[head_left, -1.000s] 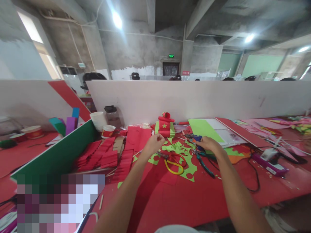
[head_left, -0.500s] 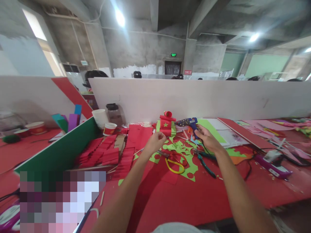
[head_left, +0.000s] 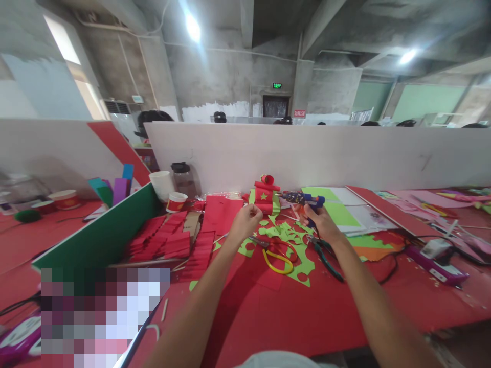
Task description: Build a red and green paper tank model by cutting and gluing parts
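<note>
My right hand (head_left: 316, 219) is wrapped round a blue glue gun (head_left: 315, 201), whose tip points left at a red and green paper figure (head_left: 264, 196) with a star on it. Close to the figure's lower left, my left hand (head_left: 247, 221) has its fingers pinched together; what they hold, if anything, is too small to make out. Below the hands lie yellow and red-handled scissors (head_left: 278, 261), green paper scraps (head_left: 286, 232) and dark green-handled pliers (head_left: 329, 263).
Red paper strips (head_left: 178, 244) lie beside a green divider (head_left: 95, 230) at left. Cups (head_left: 177, 202) and a dark-lidded bottle (head_left: 183, 180) stand behind. A purple power strip (head_left: 439, 267) with cables is at right, and a white partition (head_left: 238, 153) rises at the back.
The glue gun has turned to lie more level, its body shifting right and slightly down. My left hand stays pinched near the figure. The whole view has shifted slightly.
</note>
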